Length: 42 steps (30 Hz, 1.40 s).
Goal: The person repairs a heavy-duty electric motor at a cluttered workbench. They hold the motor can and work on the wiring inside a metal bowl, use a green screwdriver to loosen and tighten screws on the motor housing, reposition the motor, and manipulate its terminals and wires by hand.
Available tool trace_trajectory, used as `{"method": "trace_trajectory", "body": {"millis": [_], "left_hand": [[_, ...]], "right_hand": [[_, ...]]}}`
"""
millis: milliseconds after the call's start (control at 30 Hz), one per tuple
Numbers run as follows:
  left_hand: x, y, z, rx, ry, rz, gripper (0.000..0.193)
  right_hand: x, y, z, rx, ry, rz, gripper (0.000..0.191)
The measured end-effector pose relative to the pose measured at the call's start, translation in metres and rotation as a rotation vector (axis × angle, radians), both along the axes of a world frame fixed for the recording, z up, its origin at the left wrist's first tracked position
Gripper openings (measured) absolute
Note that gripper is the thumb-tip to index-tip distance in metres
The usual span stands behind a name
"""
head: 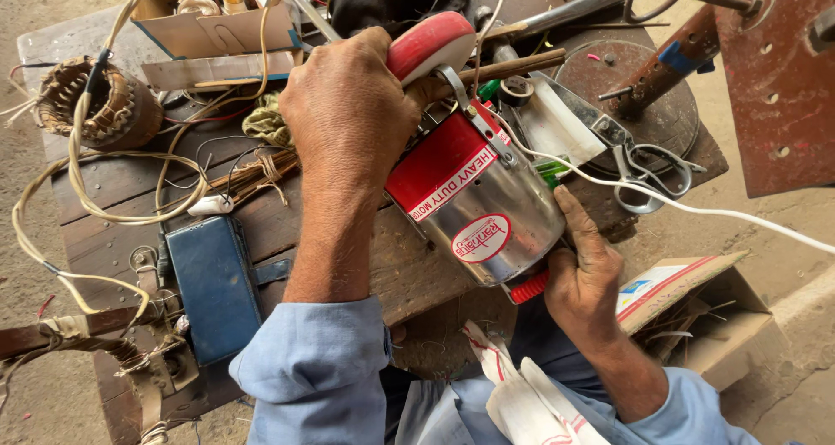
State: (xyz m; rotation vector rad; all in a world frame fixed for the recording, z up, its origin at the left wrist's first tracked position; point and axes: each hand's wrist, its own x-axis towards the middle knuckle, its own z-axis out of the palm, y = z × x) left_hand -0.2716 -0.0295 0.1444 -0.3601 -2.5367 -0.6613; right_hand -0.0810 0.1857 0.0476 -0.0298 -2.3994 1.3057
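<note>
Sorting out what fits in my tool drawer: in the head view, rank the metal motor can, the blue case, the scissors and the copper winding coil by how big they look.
1. metal motor can, though it is held nearest the camera
2. blue case
3. copper winding coil and scissors look alike, so they are not ranked

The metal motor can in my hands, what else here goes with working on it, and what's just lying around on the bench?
In hand:
- silver and red motor can
- left hand near its red handle
- right hand at its lower end
- white cord running off it

Lying about:
- scissors
- blue case
- wound copper coil
- cardboard box
- loose wires
</note>
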Motion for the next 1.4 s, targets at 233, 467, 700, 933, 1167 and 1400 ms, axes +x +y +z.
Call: {"method": "trace_trajectory", "body": {"millis": [233, 467, 700, 933, 1167, 1400], "left_hand": [[0.008, 0.010, -0.001, -0.044, -0.012, -0.048, 0.036], [0.028, 0.001, 0.013, 0.106, 0.263, -0.278, 0.061], [0.083, -0.040, -0.031, 0.390, 0.203, -0.107, 0.013], [0.149, -0.068, -0.116, 0.086, -0.163, 0.001, 0.030], [0.146, -0.062, -0.134, -0.030, -0.294, 0.090, 0.018], [0.148, -0.023, -0.080, 0.454, -0.046, -0.204, 0.013]], "right_hand": [[0.015, 0.002, -0.005, -0.013, -0.070, 0.010, 0.062], [0.014, 0.005, -0.002, -0.165, -0.095, 0.065, 0.060], [0.016, 0.013, -0.002, -0.104, -0.124, 0.108, 0.063], [0.018, 0.011, -0.008, -0.173, -0.073, 0.187, 0.065], [0.023, 0.014, -0.006, -0.066, -0.063, 0.165, 0.065], [0.023, 0.016, -0.006, -0.051, -0.019, 0.210, 0.072]]}}
